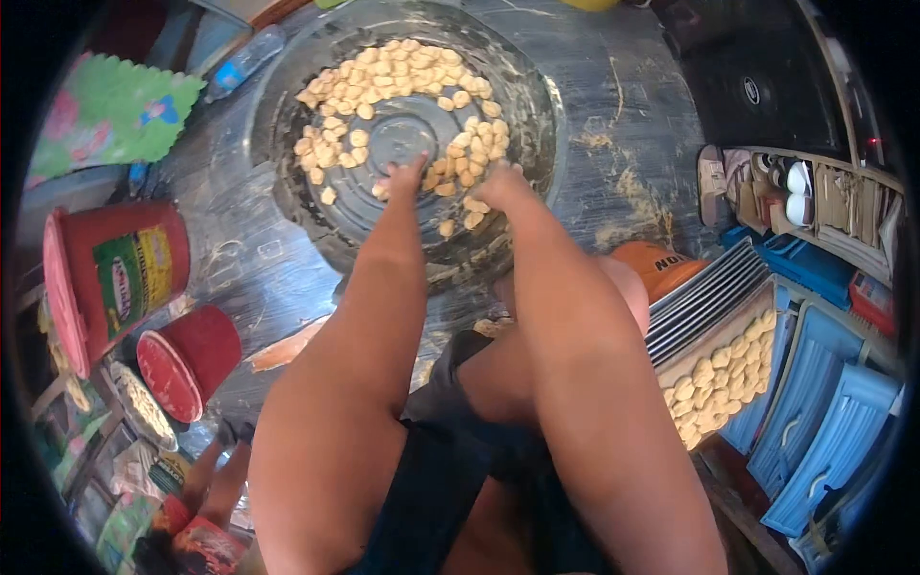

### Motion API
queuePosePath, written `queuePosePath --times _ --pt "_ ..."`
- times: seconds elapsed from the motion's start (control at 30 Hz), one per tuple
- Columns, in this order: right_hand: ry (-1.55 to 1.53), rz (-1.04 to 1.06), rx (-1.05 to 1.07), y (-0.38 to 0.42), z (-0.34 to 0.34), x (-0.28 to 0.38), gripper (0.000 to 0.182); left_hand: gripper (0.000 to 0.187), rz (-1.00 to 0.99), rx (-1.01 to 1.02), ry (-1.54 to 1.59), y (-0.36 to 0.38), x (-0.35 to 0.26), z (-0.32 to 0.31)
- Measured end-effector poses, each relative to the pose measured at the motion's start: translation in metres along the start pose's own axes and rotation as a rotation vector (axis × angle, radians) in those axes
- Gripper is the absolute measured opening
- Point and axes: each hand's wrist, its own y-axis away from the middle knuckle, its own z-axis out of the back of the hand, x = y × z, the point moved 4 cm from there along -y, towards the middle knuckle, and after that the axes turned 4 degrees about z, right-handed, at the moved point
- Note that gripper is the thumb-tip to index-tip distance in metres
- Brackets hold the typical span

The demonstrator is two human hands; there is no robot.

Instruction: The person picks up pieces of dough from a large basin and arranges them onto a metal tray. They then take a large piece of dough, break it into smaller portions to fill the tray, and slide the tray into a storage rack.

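A wide black tub point(402, 218) on the floor holds many small, round, pale dough pieces point(393, 72), bunched along its far side and to the right. Over the tub's bare ringed middle is my left hand point(405, 176), its thumb and fingers apart, fingertips right at one dough piece near the left of the hand. My right hand point(502, 184) reaches down among the dough pieces point(468, 158) on the tub's right side; its fingers are smeared and partly hidden.
Red buckets point(153, 259) and a plastic bottle point(247, 62) stand or lie to the left. At right are a tray of dough pieces point(724, 379), stacked metal trays point(704, 297), an orange cloth point(652, 268) and blue plastic drawers point(815, 422). Another person's limbs point(225, 479) show at lower left.
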Motion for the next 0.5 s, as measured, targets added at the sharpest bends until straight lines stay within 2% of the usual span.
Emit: queuePosePath --times 0.03,0.1,0.17,0.2,0.27,0.3,0.33,0.37,0.4,0.43,0.47,0.5 --pt "-0.075 -0.04 0.036 -0.002 0.006 0.003 0.081 0.12 0.011 0.011 -0.012 0.012 -0.01 -0.017" --pt "-0.119 -0.075 0.04 -0.012 0.005 0.001 0.077 0.122 -0.19 0.079 -0.471 0.047 -0.052 -0.055" --pt "-0.127 -0.081 0.013 -0.017 0.0 -0.001 0.076 0.113 -0.437 0.235 -0.444 0.067 -0.072 -0.084" --pt "-0.112 -0.066 -0.034 -0.012 0.001 -0.002 0.072 0.113 -0.429 0.25 -0.46 0.08 -0.083 -0.087" --pt "-0.123 -0.056 -0.008 -0.016 -0.001 -0.005 0.075 0.089 -0.696 0.166 -1.043 0.109 -0.107 -0.094" --pt "-0.123 -0.028 0.0 -0.02 0.0 -0.005 0.08 0.089 -0.708 0.184 -1.054 0.099 -0.1 -0.098" --pt "-0.147 -0.005 -0.077 -0.027 -0.008 -0.007 0.063 0.076 -0.732 0.233 -1.118 0.077 -0.089 -0.101" --pt "-0.192 0.065 -0.115 -0.036 -0.012 -0.008 0.053 0.063 -0.77 0.295 -1.183 0.063 -0.081 -0.107" --pt "-0.271 0.075 -0.206 -0.024 -0.004 0.001 0.047 0.063 -0.823 0.347 -1.19 0.062 -0.082 -0.113" --pt "-0.281 0.026 -0.191 -0.019 0.002 0.007 0.045 0.06 -0.804 0.426 -0.98 0.068 -0.076 -0.108" --pt "-0.263 0.078 -0.194 -0.01 0.009 0.017 0.041 0.058 -0.767 0.523 -0.781 0.082 -0.066 -0.109" --pt "-0.401 -0.162 -0.23 -0.011 0.002 0.017 0.042 0.056 -0.713 0.626 -0.591 0.094 -0.058 -0.112"
